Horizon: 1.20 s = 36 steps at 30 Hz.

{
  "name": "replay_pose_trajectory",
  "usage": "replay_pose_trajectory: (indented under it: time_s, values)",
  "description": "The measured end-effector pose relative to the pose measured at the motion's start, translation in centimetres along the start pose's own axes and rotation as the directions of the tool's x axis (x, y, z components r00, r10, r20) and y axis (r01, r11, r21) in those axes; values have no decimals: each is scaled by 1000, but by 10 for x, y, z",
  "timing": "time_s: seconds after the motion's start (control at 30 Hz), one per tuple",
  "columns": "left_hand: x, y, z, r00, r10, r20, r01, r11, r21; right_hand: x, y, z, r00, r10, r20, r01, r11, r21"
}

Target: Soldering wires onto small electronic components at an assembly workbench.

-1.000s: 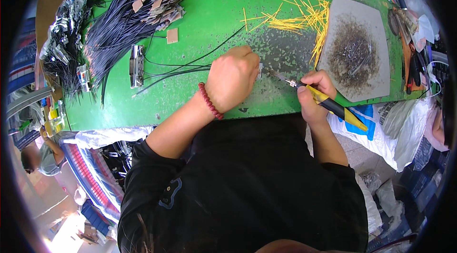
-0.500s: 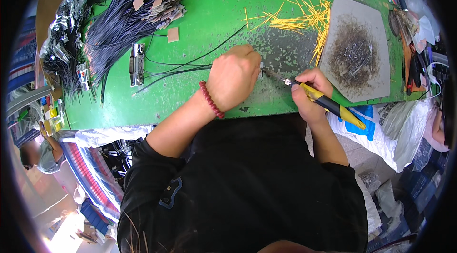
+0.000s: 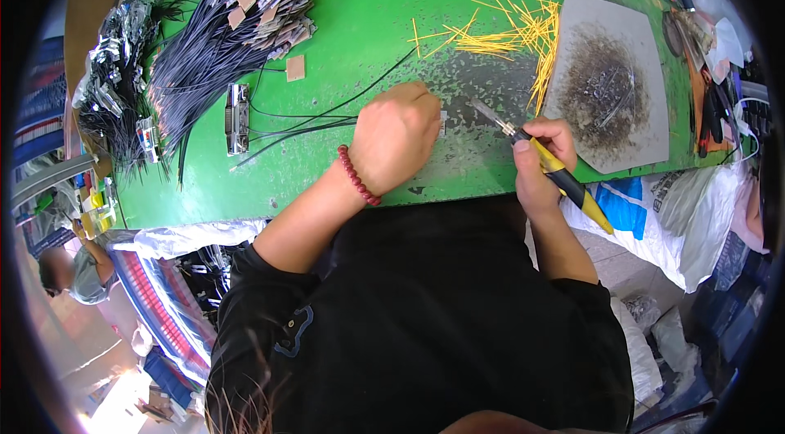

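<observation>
Head view: what is the left hand (image 3: 398,127) doing?

It is curled palm-down over the green table (image 3: 368,9), with the black wires (image 3: 342,120) running in beneath it. Its fingertips are hidden, so I cannot tell how tightly it is closed or whether it has hold of them.

Where do those wires lead?

Leftward across the table to a metal plug (image 3: 237,118), which lies near a brown square (image 3: 295,68). A big bundle of dark wires (image 3: 204,66) lies further left.

And the right hand (image 3: 546,156)?

Thumb and fingers are closed around the soldering iron (image 3: 570,184), on its yellow and black handle. Its tip points up and left over the scuffed part of the table, apart from the left hand.

What is near it?

Yellow sticks (image 3: 497,42) lie scattered beyond the tip, and a grey board (image 3: 609,15) with a dark stain lies to the right.
</observation>
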<state>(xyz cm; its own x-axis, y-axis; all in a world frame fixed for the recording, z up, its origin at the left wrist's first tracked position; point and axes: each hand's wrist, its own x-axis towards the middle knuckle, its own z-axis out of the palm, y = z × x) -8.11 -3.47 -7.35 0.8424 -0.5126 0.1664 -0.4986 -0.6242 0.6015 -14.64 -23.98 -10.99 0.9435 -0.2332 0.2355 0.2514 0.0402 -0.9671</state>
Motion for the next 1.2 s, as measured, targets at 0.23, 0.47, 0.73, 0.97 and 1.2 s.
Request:
replay_pose_trajectory:
  time_s: [0.23,0.47,0.73,0.97,1.2]
  values:
    - [24,-28,-30,978,-123,-167,155,967,200,-3,3,-4,999,26,20,-27,996,80]
    - [23,-43,-18,982,-125,-142,156,961,229,-1,-4,-1,999,46,2,-46,998,45]
    - [6,-15,-55,928,-315,-199,197,869,-453,-2,-10,3,984,170,50,-172,984,47]
    - [-5,-20,-89,936,-242,-256,53,815,-577,4,-17,12,982,50,181,-25,990,-139]
    - [-18,-45,-112,959,-242,-146,22,577,-816,26,-13,43,830,-233,507,422,856,-298]
